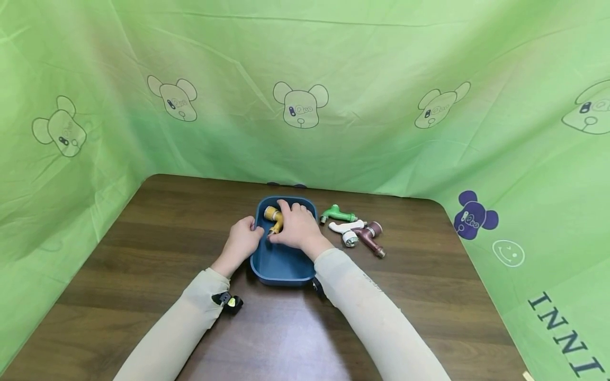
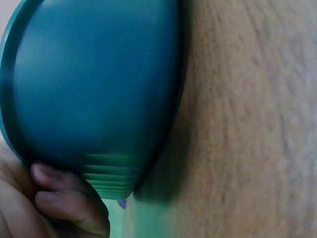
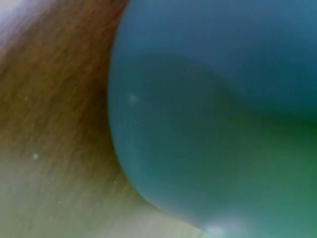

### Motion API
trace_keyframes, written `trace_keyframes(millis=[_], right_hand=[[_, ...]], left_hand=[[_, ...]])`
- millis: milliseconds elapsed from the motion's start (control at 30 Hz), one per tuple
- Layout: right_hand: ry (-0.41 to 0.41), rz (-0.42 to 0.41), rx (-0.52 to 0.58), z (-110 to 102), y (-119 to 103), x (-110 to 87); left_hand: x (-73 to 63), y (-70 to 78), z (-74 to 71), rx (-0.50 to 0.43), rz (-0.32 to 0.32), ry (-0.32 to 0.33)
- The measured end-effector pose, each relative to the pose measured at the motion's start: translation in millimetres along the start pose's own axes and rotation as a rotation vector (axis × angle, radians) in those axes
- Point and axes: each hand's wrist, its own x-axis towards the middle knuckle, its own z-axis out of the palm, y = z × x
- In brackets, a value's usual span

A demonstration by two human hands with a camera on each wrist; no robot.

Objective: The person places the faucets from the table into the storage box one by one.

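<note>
A blue plastic basin [image 1: 281,264] stands on the table, and its outer wall [image 2: 99,89] fills much of the left wrist view. My left hand [image 1: 243,241] grips the basin's left rim, its fingers [image 2: 69,198] curled against the outside. Inside the basin lies a yellow tap [image 1: 274,214] with a ribbed knob. My right hand [image 1: 300,227] reaches in over the right rim and holds this tap between thumb and fingers, covering part of it. The right wrist view shows only the blurred basin wall [image 3: 173,124].
Right of the basin lie a green tap [image 1: 337,214], a white tap [image 1: 345,227] and a dark red tap [image 1: 369,236], the last two touching or overlapping. A green printed cloth [image 1: 305,53] hangs around the brown wooden table [image 1: 190,211].
</note>
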Motion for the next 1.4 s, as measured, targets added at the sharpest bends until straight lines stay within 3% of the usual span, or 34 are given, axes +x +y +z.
trace_keyframes(millis=[1400], right_hand=[[0.002,-0.006,-0.022,12,1,1.2]], left_hand=[[2.0,-2.3,1.0,0.013,0.019,0.005]])
